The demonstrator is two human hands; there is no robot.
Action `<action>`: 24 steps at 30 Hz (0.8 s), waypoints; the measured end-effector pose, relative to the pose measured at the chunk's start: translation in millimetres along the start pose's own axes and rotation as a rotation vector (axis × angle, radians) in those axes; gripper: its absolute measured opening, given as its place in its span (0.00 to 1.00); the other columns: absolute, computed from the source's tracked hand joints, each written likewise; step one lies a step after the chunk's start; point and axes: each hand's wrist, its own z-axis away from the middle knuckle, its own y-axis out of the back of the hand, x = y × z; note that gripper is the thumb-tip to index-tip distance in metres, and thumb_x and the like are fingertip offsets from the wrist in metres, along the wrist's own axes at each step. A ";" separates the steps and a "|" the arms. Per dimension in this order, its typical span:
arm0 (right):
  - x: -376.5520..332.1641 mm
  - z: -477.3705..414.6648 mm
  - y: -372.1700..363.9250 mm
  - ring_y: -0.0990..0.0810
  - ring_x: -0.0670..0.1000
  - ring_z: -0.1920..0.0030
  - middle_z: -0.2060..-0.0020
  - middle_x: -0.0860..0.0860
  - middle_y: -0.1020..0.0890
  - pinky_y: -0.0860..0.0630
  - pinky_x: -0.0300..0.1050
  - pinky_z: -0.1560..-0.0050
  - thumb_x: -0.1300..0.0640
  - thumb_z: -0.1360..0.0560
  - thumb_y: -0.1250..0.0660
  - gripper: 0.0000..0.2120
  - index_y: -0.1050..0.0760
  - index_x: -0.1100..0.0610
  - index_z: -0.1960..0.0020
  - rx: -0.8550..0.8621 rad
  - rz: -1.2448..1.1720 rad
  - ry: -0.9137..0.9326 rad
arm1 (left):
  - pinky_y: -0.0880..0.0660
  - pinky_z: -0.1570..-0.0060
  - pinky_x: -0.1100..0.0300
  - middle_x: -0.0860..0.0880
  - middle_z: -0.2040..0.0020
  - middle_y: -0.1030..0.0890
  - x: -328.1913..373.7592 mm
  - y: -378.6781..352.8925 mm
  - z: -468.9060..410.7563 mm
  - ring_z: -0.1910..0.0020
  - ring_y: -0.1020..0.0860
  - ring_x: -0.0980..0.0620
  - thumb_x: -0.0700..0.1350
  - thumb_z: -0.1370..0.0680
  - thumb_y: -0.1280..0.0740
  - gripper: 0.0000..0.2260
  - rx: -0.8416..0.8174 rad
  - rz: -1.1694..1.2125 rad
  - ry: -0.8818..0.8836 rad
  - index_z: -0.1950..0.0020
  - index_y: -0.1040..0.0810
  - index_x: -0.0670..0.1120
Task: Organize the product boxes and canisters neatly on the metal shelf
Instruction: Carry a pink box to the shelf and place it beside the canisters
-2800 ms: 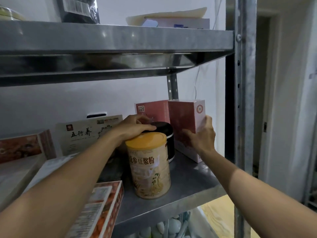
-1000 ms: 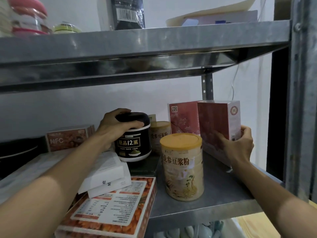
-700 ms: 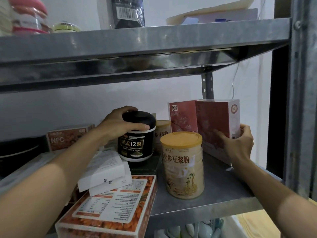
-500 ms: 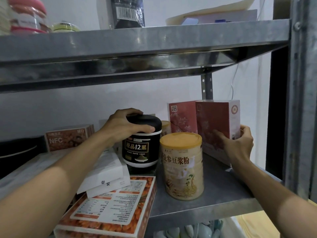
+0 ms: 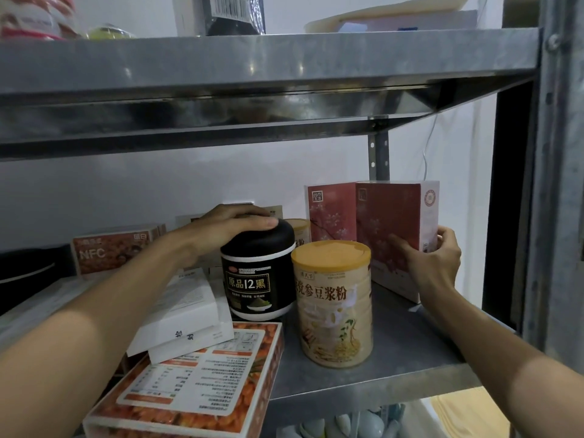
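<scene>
Upright at mid-shelf, the black canister, domed lid under the left hand: fingers curled close together over the lid's top, tips reaching its right shoulder, thumb out of sight behind. Stands just left of a soy-milk powder canister with a yellow lid, sides very close; cannot tell whether touching. Half hidden behind both, a second yellow-lidded canister. To the right, a red floral box upright near the shelf's end, its near corner pinched by the right hand, fingers flat on the red face, thumb on the white side. Just behind and left of it, another red floral box. Left of the black canister, two white boxes stacked askew on a flat orange box overhanging the front edge; farther back, an NFC box. All on a grey metal shelf, with an upper board overhead, a steel upright at right, and a white wall behind.
</scene>
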 end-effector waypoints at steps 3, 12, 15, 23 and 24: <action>0.7 -2.4 -3.2 0.22 0.55 0.46 0.45 0.52 0.23 0.20 0.48 0.48 0.54 0.31 0.21 0.30 0.32 0.58 0.36 -0.015 -0.025 -0.005 | 0.25 0.46 0.57 0.57 0.47 0.18 9.3 0.4 -12.8 0.45 0.22 0.55 0.64 0.37 0.29 0.20 -0.003 -0.026 -0.015 0.47 0.18 0.60; 11.7 -12.9 -16.0 0.20 0.59 0.46 0.45 0.56 0.20 0.18 0.57 0.48 0.58 0.33 0.20 0.28 0.30 0.59 0.39 -0.118 -0.057 0.014 | 0.29 0.40 0.55 0.52 0.40 0.24 34.6 -7.7 -71.4 0.41 0.26 0.51 0.63 0.29 0.30 0.23 -0.047 -0.309 -0.105 0.35 0.26 0.60; 18.1 -20.3 -19.4 0.18 0.59 0.49 0.47 0.57 0.19 0.17 0.58 0.53 0.58 0.35 0.19 0.27 0.29 0.58 0.42 -0.167 -0.123 -0.046 | 0.28 0.39 0.54 0.52 0.39 0.26 40.4 -17.3 -92.5 0.41 0.26 0.50 0.60 0.29 0.28 0.25 -0.007 -0.404 -0.170 0.33 0.28 0.58; 23.8 -38.7 -31.8 0.16 0.54 0.52 0.49 0.54 0.16 0.18 0.44 0.59 0.64 0.31 0.24 0.20 0.25 0.55 0.42 -0.322 -0.258 -0.118 | 0.30 0.44 0.58 0.46 0.36 0.26 52.2 -38.2 -139.3 0.38 0.27 0.46 0.53 0.28 0.26 0.30 -0.061 -0.689 -0.360 0.28 0.32 0.53; 25.7 -41.4 -33.2 0.15 0.54 0.53 0.50 0.54 0.16 0.18 0.44 0.59 0.65 0.30 0.25 0.18 0.23 0.54 0.43 -0.341 -0.264 -0.121 | 0.31 0.42 0.57 0.46 0.34 0.27 54.4 -36.6 -143.3 0.36 0.28 0.46 0.52 0.28 0.25 0.31 -0.075 -0.725 -0.356 0.27 0.33 0.54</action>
